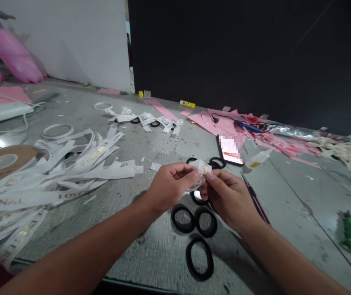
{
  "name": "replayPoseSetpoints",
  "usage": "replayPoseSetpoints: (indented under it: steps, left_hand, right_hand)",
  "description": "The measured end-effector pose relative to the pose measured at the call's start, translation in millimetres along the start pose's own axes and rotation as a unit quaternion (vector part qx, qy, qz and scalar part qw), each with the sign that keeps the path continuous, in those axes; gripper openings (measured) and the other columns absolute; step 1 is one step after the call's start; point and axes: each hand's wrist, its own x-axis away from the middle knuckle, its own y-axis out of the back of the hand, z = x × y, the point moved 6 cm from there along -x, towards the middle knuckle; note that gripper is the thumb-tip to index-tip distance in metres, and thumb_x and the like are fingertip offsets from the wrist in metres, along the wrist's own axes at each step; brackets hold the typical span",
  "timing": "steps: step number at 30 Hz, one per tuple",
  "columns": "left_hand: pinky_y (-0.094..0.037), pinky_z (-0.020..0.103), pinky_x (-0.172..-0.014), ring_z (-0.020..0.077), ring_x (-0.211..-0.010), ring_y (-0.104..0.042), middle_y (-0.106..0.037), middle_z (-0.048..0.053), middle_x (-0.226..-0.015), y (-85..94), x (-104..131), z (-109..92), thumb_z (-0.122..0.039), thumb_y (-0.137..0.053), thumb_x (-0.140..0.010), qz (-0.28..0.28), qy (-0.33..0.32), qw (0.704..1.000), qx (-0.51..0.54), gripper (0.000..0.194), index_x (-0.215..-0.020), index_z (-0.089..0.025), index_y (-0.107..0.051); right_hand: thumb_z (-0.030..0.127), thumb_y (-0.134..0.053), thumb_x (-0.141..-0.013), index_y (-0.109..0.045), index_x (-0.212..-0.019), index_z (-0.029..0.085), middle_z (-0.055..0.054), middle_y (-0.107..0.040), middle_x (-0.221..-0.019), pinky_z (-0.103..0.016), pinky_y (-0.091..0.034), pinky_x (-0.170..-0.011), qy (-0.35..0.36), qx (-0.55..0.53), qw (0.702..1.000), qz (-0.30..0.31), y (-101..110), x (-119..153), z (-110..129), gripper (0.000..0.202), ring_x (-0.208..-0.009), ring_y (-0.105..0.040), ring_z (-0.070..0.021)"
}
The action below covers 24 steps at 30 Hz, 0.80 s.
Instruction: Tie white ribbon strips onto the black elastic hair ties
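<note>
Between my left hand (175,184) and my right hand (227,194) is a white printed ribbon (202,166), pinched by the fingertips of both. Its lower part is partly hidden by my fingers. Black hair ties lie around and beneath the hands: a pair (205,221) side by side, one (188,258) nearer me, and others partly covered behind the fingers. Farther back sits a row of white ribbon bows (147,119) on black hair ties. At the left spreads a pile of cut white ribbons (101,174) with gold lettering.
A ribbon roll (24,157) lies far left, near a white ring (58,131). Behind my right hand are a phone (231,150) and a glue bottle (259,159). A dark pen-like tool (255,198) lies beside my right wrist. Pink sheets (206,121) line the dark wall.
</note>
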Motion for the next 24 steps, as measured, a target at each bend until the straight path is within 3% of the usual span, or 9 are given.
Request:
replayPoseSetpoints:
  steps: [7,15,24]
  left_hand:
    - [-0.045,0.029,-0.067,0.0128,-0.062,-0.058,-0.063,0.001,-0.064,-3.5,-2,5,-0.03,-0.062,-0.083,0.036,0.002,0.999,0.029,0.018,-0.076,-0.014,-0.06]
    - [-0.042,0.028,-0.066,0.0115,-0.06,-0.055,-0.06,0.0,-0.062,-10.7,-1,16,-0.033,-0.068,-0.079,0.063,0.028,0.987,0.144,0.023,-0.071,-0.015,-0.057]
    - [-0.041,0.028,-0.067,0.0109,-0.062,-0.054,-0.059,0.0,-0.066,-10.6,-1,23,-0.03,-0.07,-0.078,0.046,0.047,0.981,0.181,0.019,-0.072,-0.015,-0.059]
  right_hand:
    - [0.037,-0.071,-0.082,-0.065,-0.073,0.019,0.001,-0.061,-0.063,-0.025,-0.042,-0.055,0.008,0.041,0.998,0.041,-3,2,-1,0.021,-0.056,-0.054,-0.0101]
    - [0.043,-0.075,-0.076,-0.064,-0.078,0.022,0.002,-0.056,-0.064,-0.025,-0.038,-0.054,-0.007,0.019,0.999,0.04,-6,3,-7,0.024,-0.057,-0.047,-0.0112]
    - [0.04,-0.077,-0.073,-0.062,-0.078,0.024,0.002,-0.054,-0.067,-0.023,-0.04,-0.056,-0.041,-0.025,0.999,0.024,-3,3,-13,0.023,-0.059,-0.046,-0.0113]
